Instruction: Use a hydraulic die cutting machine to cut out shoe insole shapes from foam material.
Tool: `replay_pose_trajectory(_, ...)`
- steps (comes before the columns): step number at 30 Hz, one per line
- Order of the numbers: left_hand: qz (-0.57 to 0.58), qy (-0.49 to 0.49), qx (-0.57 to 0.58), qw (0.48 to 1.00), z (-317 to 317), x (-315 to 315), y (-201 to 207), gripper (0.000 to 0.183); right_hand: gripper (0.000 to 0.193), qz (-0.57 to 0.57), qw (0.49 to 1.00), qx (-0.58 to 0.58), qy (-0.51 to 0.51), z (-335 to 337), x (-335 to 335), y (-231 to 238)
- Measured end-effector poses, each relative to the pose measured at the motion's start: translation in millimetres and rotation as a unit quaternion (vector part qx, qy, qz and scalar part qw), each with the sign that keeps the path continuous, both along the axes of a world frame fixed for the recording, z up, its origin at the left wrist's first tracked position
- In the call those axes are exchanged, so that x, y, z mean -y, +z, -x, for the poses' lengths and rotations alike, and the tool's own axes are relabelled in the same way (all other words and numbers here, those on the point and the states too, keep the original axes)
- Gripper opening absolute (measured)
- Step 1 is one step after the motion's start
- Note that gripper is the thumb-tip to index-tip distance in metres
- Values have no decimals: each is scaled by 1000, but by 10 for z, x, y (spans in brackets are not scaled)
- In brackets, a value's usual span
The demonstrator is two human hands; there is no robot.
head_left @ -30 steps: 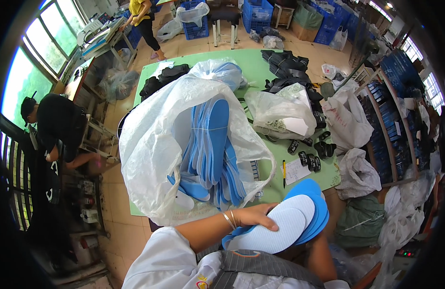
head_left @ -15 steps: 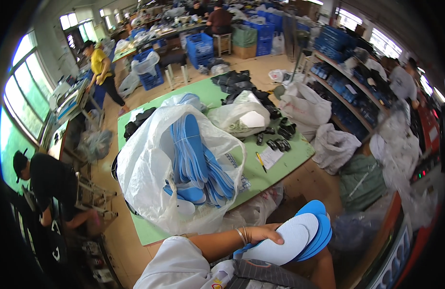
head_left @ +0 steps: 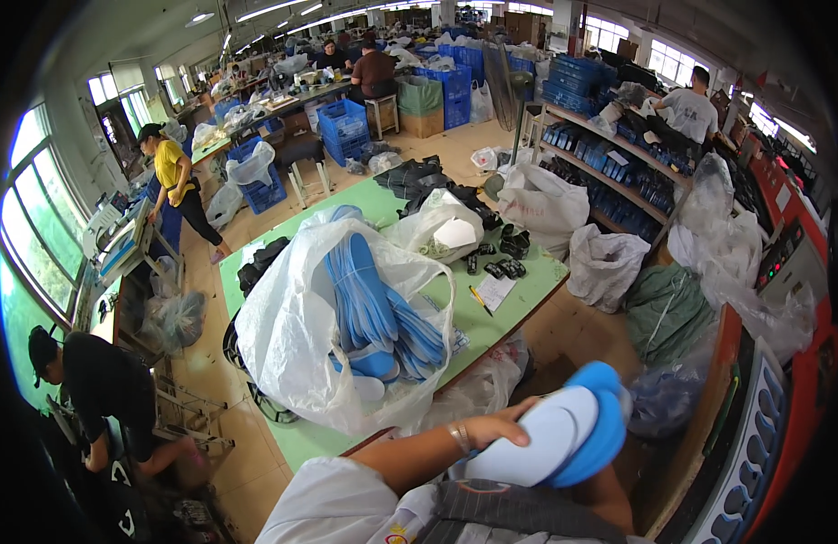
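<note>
My left hand (head_left: 501,429) is closed on a fanned stack of insoles (head_left: 532,442), white faces on top and blue ones showing behind. Its thumb presses on the upper white face. My right forearm (head_left: 607,500) rises behind the stack, and the insoles hide the right hand's fingers. Beyond my hands, a large translucent plastic bag (head_left: 278,313) lies open on the green table (head_left: 539,292). Bundled blue insoles (head_left: 357,286) fill the bag, some upright and others slanting to the right.
A yellow pen (head_left: 480,300), paper and small black pieces (head_left: 505,268) lie on the table's right side. White sacks (head_left: 605,263) and a shelf rack (head_left: 618,177) stand right. A red-edged machine (head_left: 773,363) is close on my right. Other people are left and far.
The view has tilted upward, showing more of the room. The held insoles, still in my left hand, have shifted slightly, and their blue edges look less spread.
</note>
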State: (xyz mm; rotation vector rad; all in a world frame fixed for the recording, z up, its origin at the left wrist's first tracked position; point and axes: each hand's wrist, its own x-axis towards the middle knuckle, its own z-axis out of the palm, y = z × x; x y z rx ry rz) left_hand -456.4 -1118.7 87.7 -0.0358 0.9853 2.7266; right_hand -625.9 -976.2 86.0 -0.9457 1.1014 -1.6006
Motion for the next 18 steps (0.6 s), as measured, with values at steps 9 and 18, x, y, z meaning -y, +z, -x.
replay_pose_trajectory(9, 260, 172, 57, 948, -333, 976, -209, 74, 70, -28, 914, 403, 20, 55, 989, 858)
replay_pose_trajectory(18, 410, 180, 111, 887, -456, 1435, -493, 73, 70, -39, 911, -211, 352, -121, 1714, 1426)
